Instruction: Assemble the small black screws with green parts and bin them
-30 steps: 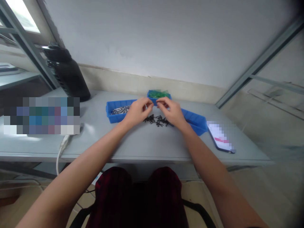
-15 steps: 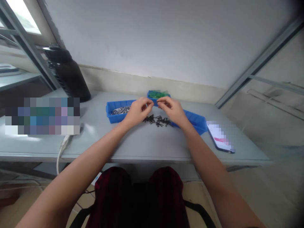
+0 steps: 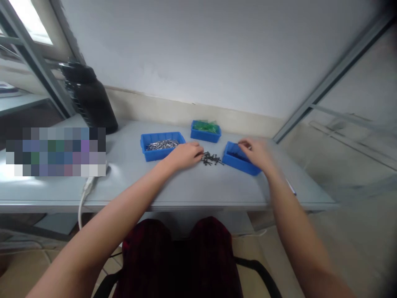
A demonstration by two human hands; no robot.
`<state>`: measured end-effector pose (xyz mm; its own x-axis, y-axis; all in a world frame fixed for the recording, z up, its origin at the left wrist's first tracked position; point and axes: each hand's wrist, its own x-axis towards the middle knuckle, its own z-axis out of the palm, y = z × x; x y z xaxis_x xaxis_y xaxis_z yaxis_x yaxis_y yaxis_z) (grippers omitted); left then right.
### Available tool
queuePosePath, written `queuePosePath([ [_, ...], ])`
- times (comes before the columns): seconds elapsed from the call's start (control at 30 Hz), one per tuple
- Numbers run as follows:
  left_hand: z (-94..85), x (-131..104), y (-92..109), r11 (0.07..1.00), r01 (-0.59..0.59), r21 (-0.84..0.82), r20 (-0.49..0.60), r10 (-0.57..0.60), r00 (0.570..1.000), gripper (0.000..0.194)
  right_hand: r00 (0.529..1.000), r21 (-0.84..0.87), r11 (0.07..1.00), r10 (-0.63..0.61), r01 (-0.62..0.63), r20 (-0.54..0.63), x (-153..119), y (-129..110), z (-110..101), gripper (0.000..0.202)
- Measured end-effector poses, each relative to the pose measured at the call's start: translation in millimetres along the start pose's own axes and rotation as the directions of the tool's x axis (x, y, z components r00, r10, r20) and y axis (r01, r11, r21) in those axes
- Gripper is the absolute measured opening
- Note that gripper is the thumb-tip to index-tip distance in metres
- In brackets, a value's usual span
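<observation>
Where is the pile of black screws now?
In the head view, the black screws lie mid-table, between the left hand and the right blue bin.

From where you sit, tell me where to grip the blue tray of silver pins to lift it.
Take the blue tray of silver pins by its two short end walls, from above, one of the hands on each end. It lies long side toward you, open-topped and loaded, so an even hold should keep it level. The left hand rests just beside its right end.
</observation>
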<state>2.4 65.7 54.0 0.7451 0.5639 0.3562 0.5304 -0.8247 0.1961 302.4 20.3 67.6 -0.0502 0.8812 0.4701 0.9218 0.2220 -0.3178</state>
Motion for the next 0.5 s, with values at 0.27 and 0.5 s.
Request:
queuePosePath([
  [0.27, 9.7, -1.6, 2.3, 0.981, 0.012, 0.195, 0.181, -0.048, 0.982, 0.026, 0.992, -0.081, 0.997, -0.025, 0.015, -0.122, 7.7, -9.9, -9.7, 0.027],
  [0.5, 10.6, -1.8, 1.4, 0.985, 0.023, 0.174, 0.151, -0.049, 0.987, 0.024, 0.955, 0.115, 0.952, -0.271, 0.285, -0.122, 38.7, -73.9, 40.5, 0.026],
])
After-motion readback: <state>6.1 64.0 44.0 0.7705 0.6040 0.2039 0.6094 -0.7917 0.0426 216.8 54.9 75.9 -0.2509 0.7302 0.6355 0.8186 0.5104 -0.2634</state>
